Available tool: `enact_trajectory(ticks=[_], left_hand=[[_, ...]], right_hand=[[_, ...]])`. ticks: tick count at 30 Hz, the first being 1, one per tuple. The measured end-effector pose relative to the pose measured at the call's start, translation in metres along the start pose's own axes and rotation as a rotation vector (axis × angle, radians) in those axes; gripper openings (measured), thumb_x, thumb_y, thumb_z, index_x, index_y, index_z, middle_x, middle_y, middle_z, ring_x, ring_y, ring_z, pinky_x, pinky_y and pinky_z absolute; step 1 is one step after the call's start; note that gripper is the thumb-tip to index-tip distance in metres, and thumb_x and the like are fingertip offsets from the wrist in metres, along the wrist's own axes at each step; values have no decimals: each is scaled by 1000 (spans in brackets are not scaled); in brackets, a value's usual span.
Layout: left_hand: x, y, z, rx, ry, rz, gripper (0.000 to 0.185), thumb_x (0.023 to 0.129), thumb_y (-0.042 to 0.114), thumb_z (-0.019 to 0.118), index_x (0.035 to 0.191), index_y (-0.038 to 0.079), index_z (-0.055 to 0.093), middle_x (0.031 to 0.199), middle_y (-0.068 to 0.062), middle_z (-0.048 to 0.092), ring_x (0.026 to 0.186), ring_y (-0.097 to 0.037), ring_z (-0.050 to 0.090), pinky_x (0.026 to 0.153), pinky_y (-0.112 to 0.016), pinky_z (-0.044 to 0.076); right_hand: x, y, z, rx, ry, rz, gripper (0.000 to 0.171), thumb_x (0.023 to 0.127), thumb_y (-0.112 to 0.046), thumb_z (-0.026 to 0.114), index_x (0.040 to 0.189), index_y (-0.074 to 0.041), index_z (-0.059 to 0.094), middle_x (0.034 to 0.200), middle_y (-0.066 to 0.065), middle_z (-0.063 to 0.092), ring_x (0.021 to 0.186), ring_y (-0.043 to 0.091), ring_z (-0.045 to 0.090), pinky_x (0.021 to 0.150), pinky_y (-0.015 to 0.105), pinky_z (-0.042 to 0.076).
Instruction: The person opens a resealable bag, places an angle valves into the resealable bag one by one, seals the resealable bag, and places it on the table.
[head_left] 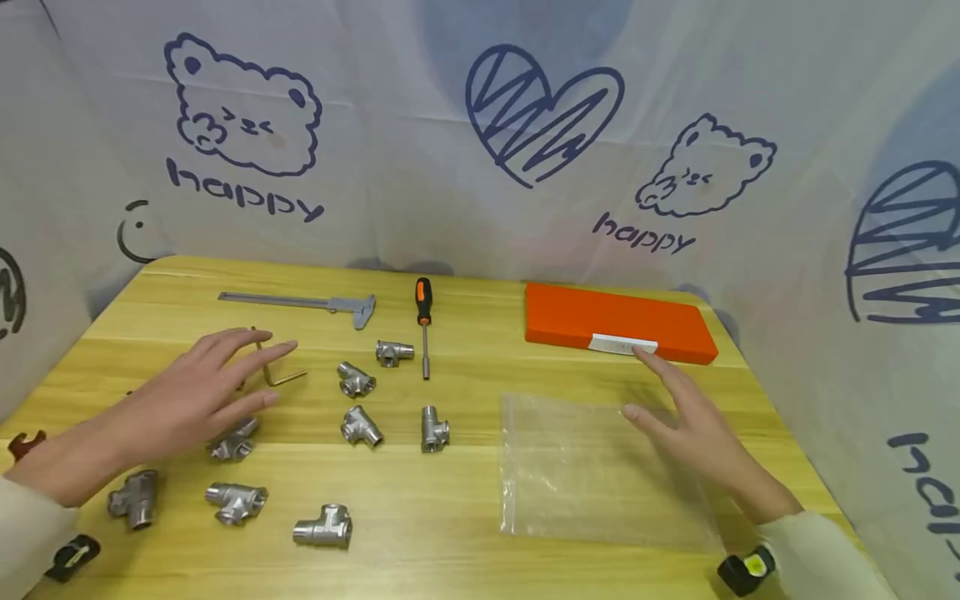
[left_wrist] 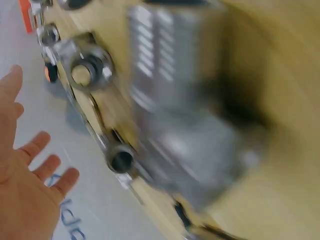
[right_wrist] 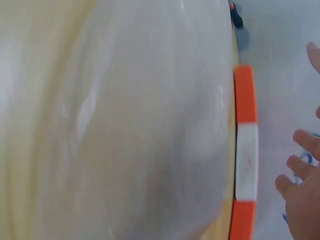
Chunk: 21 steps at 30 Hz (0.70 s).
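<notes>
**Over the bench: two spread hands, eight tee fittings**

Across the lower left and centre of the head view lie eight steel tee fittings [head_left: 361, 426] on the wooden table [head_left: 465, 550]; one clear plastic bag [head_left: 592, 467] lies flat at lower right, its long axis running toward the upper edge of the frame; one orange case [head_left: 618, 323] sits above it, long axis left to right. The left hand [head_left: 198, 392] hovers with fingers spread and straight — holding nothing — over one hex key [head_left: 273, 375] and the nearest fitting [head_left: 234, 442]; the right hand [head_left: 686, 417] is likewise spread above the bag's upper right corner, fingertips pointing toward the case. One caliper [head_left: 315, 302] and one screwdriver [head_left: 424, 325] lie at upper centre.
</notes>
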<state>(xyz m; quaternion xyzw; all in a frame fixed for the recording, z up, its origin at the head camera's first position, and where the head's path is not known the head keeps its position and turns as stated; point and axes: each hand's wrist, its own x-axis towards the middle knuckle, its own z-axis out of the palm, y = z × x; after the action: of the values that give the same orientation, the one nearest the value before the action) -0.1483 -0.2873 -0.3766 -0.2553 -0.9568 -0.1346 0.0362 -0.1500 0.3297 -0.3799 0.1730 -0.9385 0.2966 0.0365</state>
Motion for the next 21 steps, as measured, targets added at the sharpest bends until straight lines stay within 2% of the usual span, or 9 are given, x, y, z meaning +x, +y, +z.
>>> enact_trajectory(ticks=[5,7,9,12,15,17,19,21], left_hand=[[15,19,6,35,64,199,60,104,28,76,160,23,55,143,-10,64,127,-31,62,99,-57,58],[21,25,10,18,60,262,54,103,24,77,155,22,61,136,-5,68,118,-22,66,95,-47,62],[28,30,13,-28,23,293,47,104,23,75,150,20,65,131,0,71,111,-15,69,90,-40,63],[34,36,14,-121,-75,263,36,109,25,68,145,20,68,127,6,72,107,-9,70,90,-37,63],[41,40,16,-186,-169,211,33,112,25,62,145,21,68,132,7,74,114,-13,72,99,-44,62],[45,42,17,-202,-213,192,33,112,24,62,145,20,68,136,4,74,121,-18,73,105,-49,60],[49,44,19,-215,-242,192,34,112,22,63,145,18,68,139,0,74,124,-22,72,106,-51,59],[52,46,20,-222,-258,194,32,111,23,64,143,18,69,137,-1,75,122,-22,73,104,-50,60]], right_hand=[[2,-12,20,51,-22,-58,72,104,-28,76,168,-23,43,173,11,43,157,46,39,118,81,31],[1,-15,29,62,-38,-90,66,103,-25,77,163,-17,50,170,12,48,156,45,42,118,80,33],[0,-18,37,64,-56,-124,60,102,-23,78,158,-12,57,166,13,52,155,45,43,118,78,34],[-2,-19,48,70,-94,-157,55,101,-24,80,152,-12,64,162,9,57,155,42,45,124,65,37],[-5,-19,57,91,-143,-156,55,99,-29,83,150,-17,67,161,3,58,156,37,45,129,36,35],[-7,-18,61,99,-172,-158,53,98,-33,84,147,-20,69,162,0,57,157,34,45,125,19,32],[-8,-16,65,107,-188,-161,48,98,-35,84,143,-23,71,161,-2,57,157,32,45,122,10,28],[-8,-15,67,104,-189,-165,42,98,-35,83,138,-26,74,159,-4,58,156,31,47,121,10,29]])
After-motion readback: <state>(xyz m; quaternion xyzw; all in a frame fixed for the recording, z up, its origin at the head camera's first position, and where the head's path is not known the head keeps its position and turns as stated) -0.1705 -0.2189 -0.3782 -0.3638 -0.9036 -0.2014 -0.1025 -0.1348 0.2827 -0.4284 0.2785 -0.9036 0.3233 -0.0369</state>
